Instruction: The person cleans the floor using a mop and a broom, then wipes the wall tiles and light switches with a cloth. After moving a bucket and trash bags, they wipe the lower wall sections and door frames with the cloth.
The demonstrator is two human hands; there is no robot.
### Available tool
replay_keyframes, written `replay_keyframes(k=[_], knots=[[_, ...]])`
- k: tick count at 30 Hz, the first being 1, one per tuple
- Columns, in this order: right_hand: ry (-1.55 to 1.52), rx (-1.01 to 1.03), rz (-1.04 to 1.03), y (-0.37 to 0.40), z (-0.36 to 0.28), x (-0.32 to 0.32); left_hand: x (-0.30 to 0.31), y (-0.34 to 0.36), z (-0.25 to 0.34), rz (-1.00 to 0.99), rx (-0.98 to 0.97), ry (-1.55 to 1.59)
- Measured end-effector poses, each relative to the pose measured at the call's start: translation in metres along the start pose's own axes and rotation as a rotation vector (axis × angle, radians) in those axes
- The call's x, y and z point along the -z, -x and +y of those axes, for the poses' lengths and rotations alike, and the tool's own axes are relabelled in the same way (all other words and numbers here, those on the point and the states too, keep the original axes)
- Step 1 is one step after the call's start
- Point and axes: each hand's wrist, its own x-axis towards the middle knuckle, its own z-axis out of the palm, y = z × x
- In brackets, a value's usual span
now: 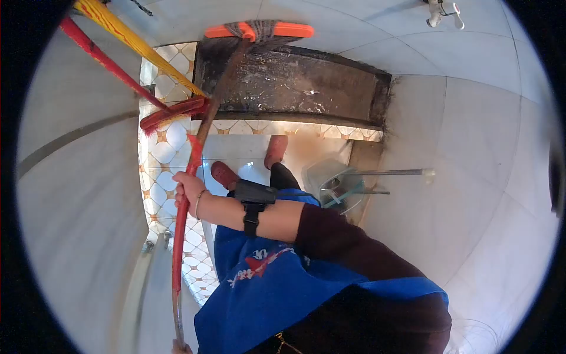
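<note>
My right hand point(190, 192) is wrapped round the red middle part of a long pole point(179, 242). At the pole's far end is an orange mop head point(295, 29) with grey strands point(259, 30) bunched about its middle, beyond the far edge of a dark wet trough point(300, 85). Partly cut off at the bottom edge, my left hand point(181, 347) grips the pole's near, metallic end. A black device is strapped to my right forearm.
Red and yellow handles point(127, 44) lean at the upper left by a red brush head point(174, 115). A transparent container point(324, 177) with rods stands right of my feet. A tap point(442, 13) is on the wall. Patterned tiles point(168, 153) border the trough.
</note>
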Motion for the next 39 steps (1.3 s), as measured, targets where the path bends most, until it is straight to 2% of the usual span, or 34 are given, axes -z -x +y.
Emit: replay_keyframes(k=[5, 7, 8, 9, 10, 11, 12, 13, 14, 15, 18, 20, 21, 23, 24, 26, 27, 29, 30, 31, 33, 35, 36, 39], knots=[[-0.053, -0.047, -0.051, -0.012, -0.013, 0.014, 0.036, -0.006, 0.019, -0.159, 0.019, -0.256], [-0.066, -0.034, -0.034, -0.022, -0.03, 0.036, 0.025, -0.016, 0.028, -0.168, -0.076, -0.351], [-0.064, -0.024, -0.009, -0.027, -0.045, 0.051, 0.019, -0.024, 0.034, -0.178, -0.073, -0.353], [-0.059, -0.014, 0.013, -0.032, -0.061, 0.066, 0.015, -0.04, 0.048, -0.173, -0.092, -0.201], [-0.035, 0.062, 0.02, -0.035, -0.078, 0.081, 0.013, -0.057, 0.069, -0.164, -0.108, -0.049], [-0.013, 0.135, 0.027, -0.034, -0.1, 0.099, 0.019, -0.08, 0.115, -0.212, -0.145, -0.09], [-0.175, 0.084, 0.23, -0.028, -0.151, 0.128, 0.031, -0.099, 0.168, -0.269, -0.171, -0.144], [-0.256, 0.072, 0.195, -0.026, -0.181, 0.155, 0.035, -0.112, 0.201, -0.255, -0.218, -0.151], [-0.246, 0.172, 0.17, -0.034, -0.205, 0.188, 0.036, -0.119, 0.229, -0.241, -0.259, -0.157], [-0.193, 0.254, 0.249, -0.032, -0.228, 0.211, 0.036, -0.126, 0.254, -0.221, -0.332, -0.152], [-0.218, 0.415, 0.154, -0.005, -0.284, 0.269, 0.06, -0.137, 0.336, -0.216, -0.463, -0.162], [-0.352, 0.403, 0.139, -0.001, -0.317, 0.312, 0.077, -0.138, 0.374, -0.164, -0.514, -0.169], [-0.287, 0.516, 0.24, 0.009, -0.321, 0.31, 0.087, -0.138, 0.389, -0.113, -0.578, -0.174], [-0.208, 0.577, 0.288, 0.012, -0.326, 0.32, 0.11, -0.136, 0.414, -0.046, -0.617, -0.224], [-0.207, 0.58, 0.279, 0.014, -0.32, 0.313, 0.122, -0.134, 0.422, 0.014, -0.67, -0.27], [-0.031, 0.517, 0.439, 0.018, -0.298, 0.29, 0.145, -0.126, 0.432, 0.053, -0.689, -0.299], [-0.027, 0.523, 0.43, 0.02, -0.287, 0.279, 0.156, -0.12, 0.431, 0.083, -0.708, -0.33], [0.081, 0.514, 0.495, 0.021, -0.266, 0.261, 0.176, -0.105, 0.423, 0.049, -0.696, -0.288], [-0.011, 0.49, 0.531, 0.019, -0.261, 0.249, 0.184, -0.101, 0.416, 0.009, -0.685, -0.25], [-0.004, 0.498, 0.524, 0.017, -0.254, 0.239, 0.189, -0.097, 0.407, 0.019, -0.683, -0.243], [0.201, 0.484, 0.513, 0.019, -0.239, 0.223, 0.196, -0.089, 0.388, 0.035, -0.656, -0.212], [0.413, 0.311, 0.309, -0.003, -0.227, 0.237, 0.21, -0.08, 0.373, 0.028, -0.593, -0.214], [0.41, 0.325, 0.305, 0.0, -0.214, 0.227, 0.216, -0.075, 0.366, 0.007, -0.525, -0.223], [1.065, 1.037, 0.133, 0.037, -0.155, 0.161, 0.232, -0.063, 0.334, 0.094, -0.508, -0.224]])
